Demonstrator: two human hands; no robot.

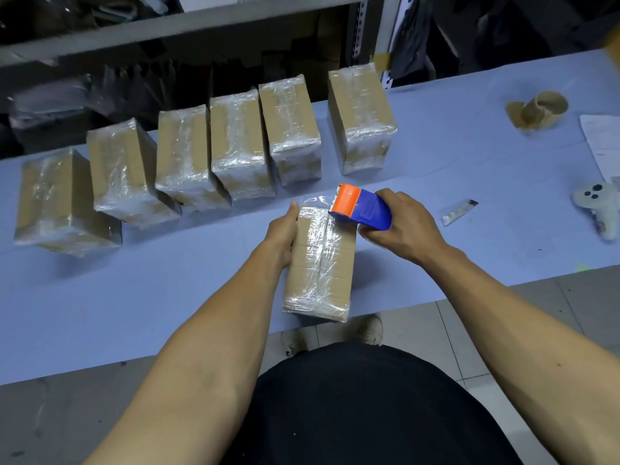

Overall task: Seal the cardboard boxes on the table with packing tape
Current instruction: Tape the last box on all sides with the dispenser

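A small cardboard box (330, 263) lies near the table's front edge, with clear tape running along its top seam. My left hand (283, 234) grips the box's left side. My right hand (404, 226) holds a blue and orange tape dispenser (360, 208), whose orange head rests at the far right corner of the box. Clear tape stretches from the head over the box's far end. Several boxes wrapped in clear tape (235, 146) stand in a row behind.
The blue table (134, 297) carries empty brown tape cores (540, 109) at the far right, a utility knife blade (459, 211), a white controller (600, 203) and paper (604, 142) at the right edge. Grey shelving (167, 28) stands behind the table.
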